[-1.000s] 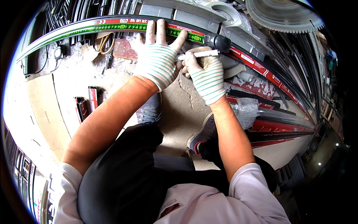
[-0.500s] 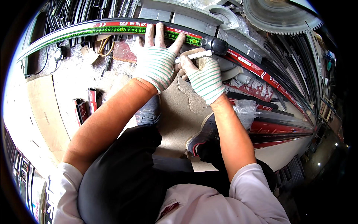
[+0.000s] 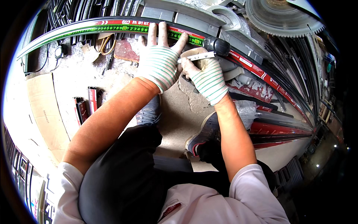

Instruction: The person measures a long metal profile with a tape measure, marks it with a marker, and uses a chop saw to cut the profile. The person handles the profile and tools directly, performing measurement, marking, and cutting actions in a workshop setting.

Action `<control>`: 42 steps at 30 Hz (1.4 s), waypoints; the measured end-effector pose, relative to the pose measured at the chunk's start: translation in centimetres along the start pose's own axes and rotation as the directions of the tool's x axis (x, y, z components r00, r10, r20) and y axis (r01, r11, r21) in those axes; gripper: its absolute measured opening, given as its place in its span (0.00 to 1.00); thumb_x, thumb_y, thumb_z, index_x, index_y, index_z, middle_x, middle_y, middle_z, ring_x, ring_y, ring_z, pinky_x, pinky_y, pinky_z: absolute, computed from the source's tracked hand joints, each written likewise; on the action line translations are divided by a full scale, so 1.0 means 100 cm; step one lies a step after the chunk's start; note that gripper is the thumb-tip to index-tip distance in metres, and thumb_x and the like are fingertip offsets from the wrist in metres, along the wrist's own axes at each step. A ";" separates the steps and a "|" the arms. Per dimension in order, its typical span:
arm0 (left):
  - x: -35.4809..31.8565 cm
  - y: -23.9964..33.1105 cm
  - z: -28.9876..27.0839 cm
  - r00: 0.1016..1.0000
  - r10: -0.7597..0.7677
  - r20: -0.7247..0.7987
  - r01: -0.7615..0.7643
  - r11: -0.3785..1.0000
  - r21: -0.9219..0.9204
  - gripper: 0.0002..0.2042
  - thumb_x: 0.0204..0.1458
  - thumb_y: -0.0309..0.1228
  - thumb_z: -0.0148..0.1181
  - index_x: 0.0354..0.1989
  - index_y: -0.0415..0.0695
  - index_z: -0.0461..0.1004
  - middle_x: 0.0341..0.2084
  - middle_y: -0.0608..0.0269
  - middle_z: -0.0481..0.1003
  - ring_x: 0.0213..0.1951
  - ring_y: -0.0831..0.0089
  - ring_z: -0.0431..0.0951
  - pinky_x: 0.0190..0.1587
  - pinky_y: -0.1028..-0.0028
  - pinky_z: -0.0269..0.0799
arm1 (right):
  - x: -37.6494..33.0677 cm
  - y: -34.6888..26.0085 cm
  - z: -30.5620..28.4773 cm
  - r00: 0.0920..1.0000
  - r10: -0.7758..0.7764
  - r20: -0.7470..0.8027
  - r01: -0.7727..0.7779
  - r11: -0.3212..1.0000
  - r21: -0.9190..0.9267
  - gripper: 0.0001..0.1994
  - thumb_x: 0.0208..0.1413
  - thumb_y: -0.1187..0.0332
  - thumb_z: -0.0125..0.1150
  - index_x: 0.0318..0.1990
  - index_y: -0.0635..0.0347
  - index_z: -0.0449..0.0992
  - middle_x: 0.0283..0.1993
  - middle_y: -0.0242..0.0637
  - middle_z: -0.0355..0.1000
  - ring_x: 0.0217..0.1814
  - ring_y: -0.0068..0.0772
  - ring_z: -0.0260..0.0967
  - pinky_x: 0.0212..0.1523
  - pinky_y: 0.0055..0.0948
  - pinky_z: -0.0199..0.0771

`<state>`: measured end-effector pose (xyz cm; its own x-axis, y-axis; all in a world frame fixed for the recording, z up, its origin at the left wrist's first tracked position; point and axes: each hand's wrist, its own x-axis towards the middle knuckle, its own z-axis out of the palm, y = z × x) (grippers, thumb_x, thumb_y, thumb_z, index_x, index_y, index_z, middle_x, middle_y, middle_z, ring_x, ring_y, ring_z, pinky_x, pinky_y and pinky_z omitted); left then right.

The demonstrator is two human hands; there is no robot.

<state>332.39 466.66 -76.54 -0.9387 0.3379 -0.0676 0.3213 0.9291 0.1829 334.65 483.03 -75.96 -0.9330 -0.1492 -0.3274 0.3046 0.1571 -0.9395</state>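
Note:
A long profile strip with red film (image 3: 257, 70) runs across in front of me. Along it lies the green blade of a tape measure (image 3: 136, 28), whose black case (image 3: 221, 47) rests at the blade's right end. My left hand (image 3: 158, 61), in a white glove with green stripes, has its fingers stretched and spread over the blade and the strip. My right hand (image 3: 207, 74), gloved alike, pinches a white marker pen (image 3: 199, 56) just below the tape case. The pen's left end lies beside my left hand; whether its tip touches anything I cannot tell.
A large toothed saw blade (image 3: 283, 16) stands at the upper right, by a grey metal machine bed (image 3: 194, 22). Dark profile lengths are stacked at the far left and right. Short red offcuts (image 3: 92, 100) and a cardboard sheet (image 3: 46, 112) lie at left.
The view has shifted slightly, so the strip and both hands sit a little further right. The left hand stays spread on the tape and the right keeps the pen.

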 end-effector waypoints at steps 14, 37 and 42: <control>0.001 0.000 0.004 1.000 -0.014 0.005 0.014 1.000 0.009 0.37 0.53 0.44 0.62 0.75 0.69 0.59 0.74 0.33 0.49 0.74 0.34 0.49 0.66 0.30 0.49 | -0.002 -0.005 0.013 0.983 0.003 -0.182 -0.045 0.973 -0.228 0.10 0.61 0.63 0.68 0.37 0.61 0.77 0.32 0.43 0.81 0.34 0.36 0.82 0.37 0.36 0.80; -0.001 0.002 -0.003 1.000 -0.014 0.014 0.014 0.999 -0.036 0.42 0.48 0.45 0.70 0.75 0.66 0.59 0.75 0.33 0.46 0.75 0.33 0.45 0.67 0.28 0.52 | -0.007 -0.036 -0.001 0.956 0.195 -0.218 -0.182 0.980 0.078 0.10 0.68 0.64 0.62 0.42 0.62 0.73 0.28 0.34 0.75 0.23 0.17 0.73 0.22 0.19 0.75; -0.002 0.001 0.000 1.000 -0.014 0.012 0.015 0.999 -0.053 0.43 0.48 0.41 0.67 0.76 0.69 0.56 0.75 0.33 0.46 0.75 0.33 0.46 0.67 0.29 0.49 | -0.009 -0.045 -0.017 0.958 -0.051 -0.282 0.065 0.997 0.043 0.07 0.65 0.68 0.65 0.43 0.62 0.75 0.31 0.31 0.76 0.28 0.16 0.72 0.29 0.18 0.74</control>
<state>332.60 466.70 -76.50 -0.9416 0.3265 -0.0824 0.3003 0.9249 0.2333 333.80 484.09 -71.31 -0.9634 0.1241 -0.2376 0.2508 0.1050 -0.9623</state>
